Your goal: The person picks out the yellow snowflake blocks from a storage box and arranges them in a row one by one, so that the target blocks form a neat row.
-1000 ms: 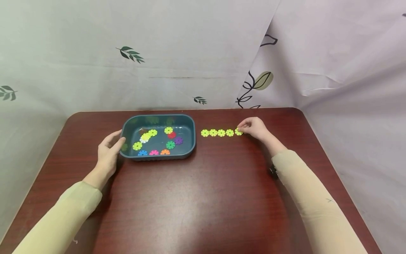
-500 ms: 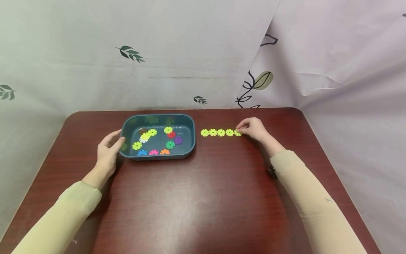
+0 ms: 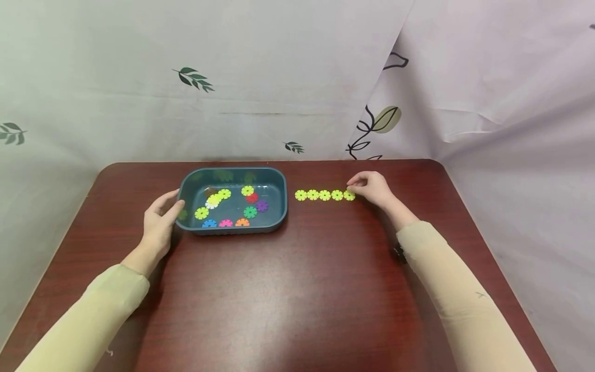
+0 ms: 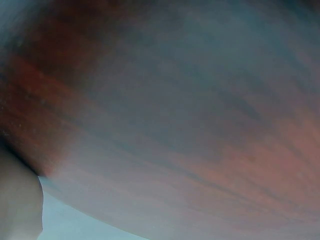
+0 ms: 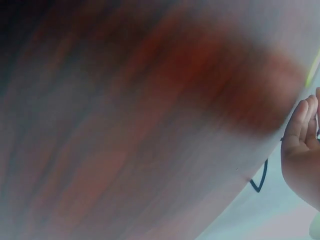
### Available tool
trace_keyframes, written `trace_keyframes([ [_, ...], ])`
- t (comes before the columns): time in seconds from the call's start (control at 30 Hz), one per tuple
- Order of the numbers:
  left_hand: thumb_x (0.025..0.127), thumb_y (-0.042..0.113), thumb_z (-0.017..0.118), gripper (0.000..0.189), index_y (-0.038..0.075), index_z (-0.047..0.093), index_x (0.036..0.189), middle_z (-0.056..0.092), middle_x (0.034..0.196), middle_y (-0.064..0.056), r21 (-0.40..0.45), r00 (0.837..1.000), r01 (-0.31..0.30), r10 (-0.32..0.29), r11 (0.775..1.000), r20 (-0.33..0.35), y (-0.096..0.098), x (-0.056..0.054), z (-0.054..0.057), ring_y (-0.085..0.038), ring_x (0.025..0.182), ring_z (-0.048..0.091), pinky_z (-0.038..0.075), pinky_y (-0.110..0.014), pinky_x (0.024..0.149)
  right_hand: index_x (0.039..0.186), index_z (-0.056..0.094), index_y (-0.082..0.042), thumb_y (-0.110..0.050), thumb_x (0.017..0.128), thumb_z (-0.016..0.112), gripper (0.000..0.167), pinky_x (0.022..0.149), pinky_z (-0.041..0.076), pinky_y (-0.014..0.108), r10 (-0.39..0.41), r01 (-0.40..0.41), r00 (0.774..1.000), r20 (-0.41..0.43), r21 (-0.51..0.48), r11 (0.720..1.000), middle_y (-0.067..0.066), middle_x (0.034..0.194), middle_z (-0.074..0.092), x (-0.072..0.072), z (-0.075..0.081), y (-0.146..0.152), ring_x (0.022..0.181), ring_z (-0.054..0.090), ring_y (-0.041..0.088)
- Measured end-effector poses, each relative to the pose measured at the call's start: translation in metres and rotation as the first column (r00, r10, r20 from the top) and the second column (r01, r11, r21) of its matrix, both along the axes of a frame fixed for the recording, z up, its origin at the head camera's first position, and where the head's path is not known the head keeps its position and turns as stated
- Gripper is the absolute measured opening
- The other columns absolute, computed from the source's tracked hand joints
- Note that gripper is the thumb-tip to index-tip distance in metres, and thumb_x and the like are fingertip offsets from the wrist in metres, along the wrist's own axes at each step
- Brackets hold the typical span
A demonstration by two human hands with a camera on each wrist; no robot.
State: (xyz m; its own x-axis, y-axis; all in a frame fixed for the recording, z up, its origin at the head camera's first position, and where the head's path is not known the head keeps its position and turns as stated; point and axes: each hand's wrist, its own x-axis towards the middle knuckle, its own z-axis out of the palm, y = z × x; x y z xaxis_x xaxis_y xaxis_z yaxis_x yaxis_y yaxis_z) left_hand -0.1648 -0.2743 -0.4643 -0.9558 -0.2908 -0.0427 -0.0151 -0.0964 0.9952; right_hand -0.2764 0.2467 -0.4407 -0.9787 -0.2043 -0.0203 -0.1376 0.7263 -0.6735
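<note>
Five yellow wheels make a straight row at one o'clock on the table. The row's long way runs from nine to three. The right hand pinches the end wheel, at the row's three o'clock end. The left hand grips the tray, at eleven o'clock, by its nine o'clock end. The tray's long way runs nine to three too.

The left grip is curled while the right grip pinches.
</note>
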Motion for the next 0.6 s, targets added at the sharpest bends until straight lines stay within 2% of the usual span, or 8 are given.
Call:
trace_keyframes([
  [0.27, 0.103, 0.007, 0.069, 0.027, 0.020, 0.073, 0.126, 0.070, 0.113, 0.018, 0.017, 1.000, 0.006, -0.006, 1.000, -0.010, -0.001, -0.001, -0.001, 0.003, 0.104, 0.063, 0.053, -0.007, 0.083, 0.104, 0.081, -0.002, -0.014, 0.096, 0.079, 0.014, 0.073, 0.049, 0.019, 0.008, -0.009, 1.000, -0.024, -0.031, 0.999, 0.017, 0.097, 0.079, -0.003, 0.009, -0.012, 0.074, 0.063, 0.001],
  [0.6, 0.102, 0.005, 0.069, 0.029, 0.019, 0.073, 0.127, 0.071, 0.111, 0.019, 0.014, 1.000, 0.007, -0.007, 1.000, -0.014, -0.002, -0.001, -0.003, 0.004, 0.104, 0.063, 0.053, -0.007, 0.083, 0.105, 0.081, -0.003, -0.013, 0.096, 0.079, 0.013, 0.074, 0.050, 0.022, 0.057, -0.060, 0.998, -0.035, -0.098, 0.993, 0.017, 0.099, 0.079, -0.003, 0.021, -0.047, 0.078, 0.064, 0.005],
])
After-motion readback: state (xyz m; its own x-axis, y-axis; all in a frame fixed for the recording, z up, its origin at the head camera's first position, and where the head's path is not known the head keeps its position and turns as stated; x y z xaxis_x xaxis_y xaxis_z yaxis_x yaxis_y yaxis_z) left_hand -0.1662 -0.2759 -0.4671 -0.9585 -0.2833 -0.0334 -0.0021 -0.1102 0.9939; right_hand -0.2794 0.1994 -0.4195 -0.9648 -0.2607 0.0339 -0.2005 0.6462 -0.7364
